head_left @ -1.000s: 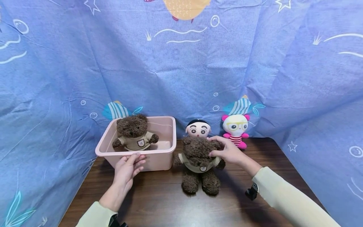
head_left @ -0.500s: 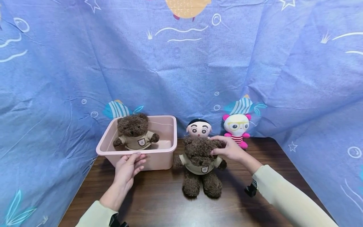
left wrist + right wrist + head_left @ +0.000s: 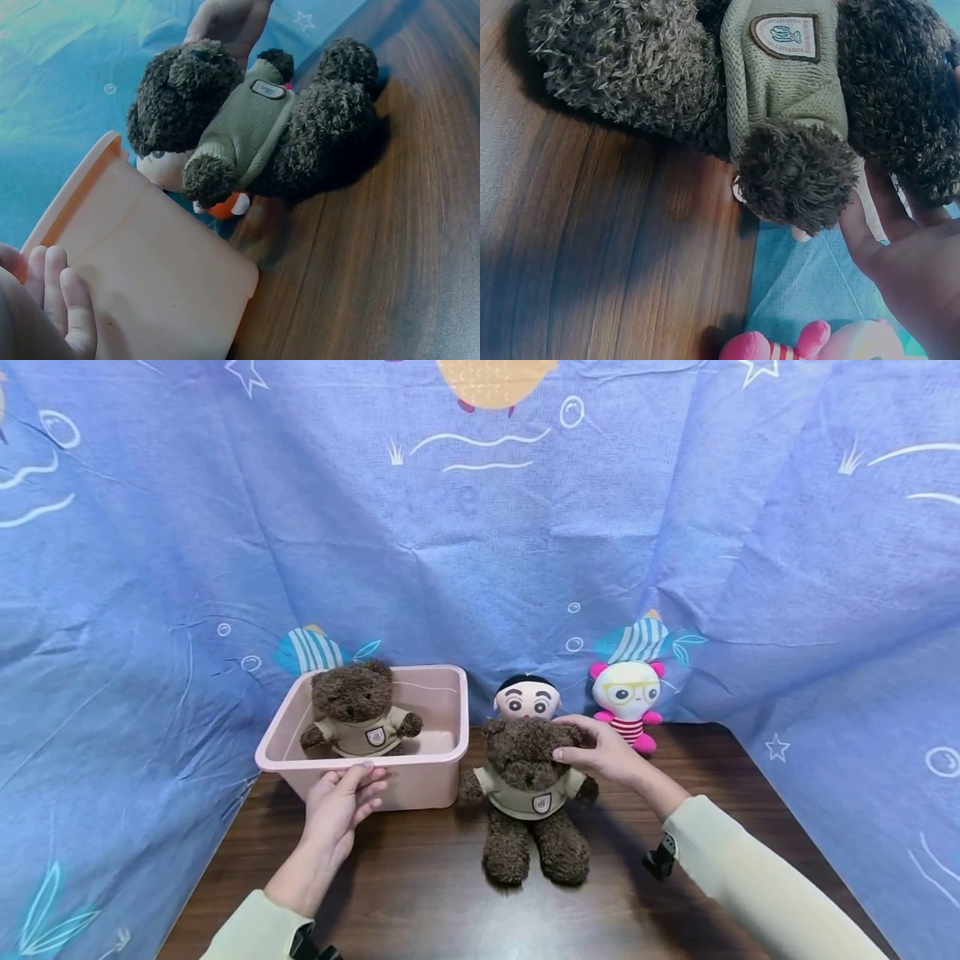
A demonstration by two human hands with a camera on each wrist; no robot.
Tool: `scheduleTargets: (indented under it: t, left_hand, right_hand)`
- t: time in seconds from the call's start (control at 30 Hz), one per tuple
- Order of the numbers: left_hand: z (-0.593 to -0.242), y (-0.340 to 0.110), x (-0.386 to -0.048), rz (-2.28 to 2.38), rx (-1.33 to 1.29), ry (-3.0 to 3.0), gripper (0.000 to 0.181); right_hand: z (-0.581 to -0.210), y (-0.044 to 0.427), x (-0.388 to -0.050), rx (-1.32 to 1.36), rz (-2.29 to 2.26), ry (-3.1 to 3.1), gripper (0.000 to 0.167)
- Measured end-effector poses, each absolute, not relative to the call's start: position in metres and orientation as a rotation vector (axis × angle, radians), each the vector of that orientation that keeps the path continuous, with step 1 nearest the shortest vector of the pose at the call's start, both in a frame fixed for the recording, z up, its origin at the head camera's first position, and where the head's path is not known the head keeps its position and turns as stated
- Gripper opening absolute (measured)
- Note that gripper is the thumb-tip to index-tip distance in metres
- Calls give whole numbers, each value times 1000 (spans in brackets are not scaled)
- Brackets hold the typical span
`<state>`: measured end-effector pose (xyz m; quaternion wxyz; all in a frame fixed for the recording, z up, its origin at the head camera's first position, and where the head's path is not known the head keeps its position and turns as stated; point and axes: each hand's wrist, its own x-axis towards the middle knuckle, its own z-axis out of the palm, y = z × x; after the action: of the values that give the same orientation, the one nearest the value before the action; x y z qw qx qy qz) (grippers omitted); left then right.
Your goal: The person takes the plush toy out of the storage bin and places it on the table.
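A brown plush bear (image 3: 517, 793) in a beige top sits upright on the table, its legs toward the front. My right hand (image 3: 607, 756) grips its head from the right side, the thumb on the front; in the right wrist view the fingers of this hand (image 3: 919, 262) pass behind the bear. At the near rim of the pink bin (image 3: 420, 785), my left hand (image 3: 333, 810) pinches the edge, thumb on top. A second brown bear (image 3: 351, 693), dressed alike, sits inside the bin at its left part.
Behind the gripped bear stands a black-haired doll (image 3: 527, 697), its lower body hidden in the head view. A white and pink panda plush (image 3: 628, 702) is at the back right. Blue printed cloth (image 3: 480, 568) hangs behind and beside the wooden table (image 3: 435, 893).
The bear at my right hand has tilted its head up, so more of its face shows, and its legs reach slightly nearer the front. My left hand keeps its hold on the bin rim.
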<state>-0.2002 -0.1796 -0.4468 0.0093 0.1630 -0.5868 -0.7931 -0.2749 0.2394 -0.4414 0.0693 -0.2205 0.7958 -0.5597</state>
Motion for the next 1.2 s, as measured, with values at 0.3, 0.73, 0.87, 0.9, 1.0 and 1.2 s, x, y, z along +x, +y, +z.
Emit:
scheduleTargets:
  t: [0.3,0.73,0.87,0.9,1.0,1.2]
  left_hand:
    - [-449,-182,-201,-2483,504,-1836,21]
    - [-448,-182,-201,-2480,505,-1841,22]
    - [-449,-182,-201,-2479,508,-1832,22]
    - [-449,-182,-200,-2480,508,-1828,22]
    - [-449,-182,-200,-2488,509,-1815,22]
    - [-449,-181,-200,-2496,502,-1804,24]
  right_hand:
    - [-441,240,-280,-652,-1683,2527,60]
    - [-409,238,-290,-712,-1688,2618,57]
    - [-387,221,-297,-765,-1662,2611,57]
    - [-381,216,-300,-784,-1644,2617,57]
    - [-364,197,-307,-837,-1583,2627,56]
    - [-338,149,-323,-911,-1521,2560,57]
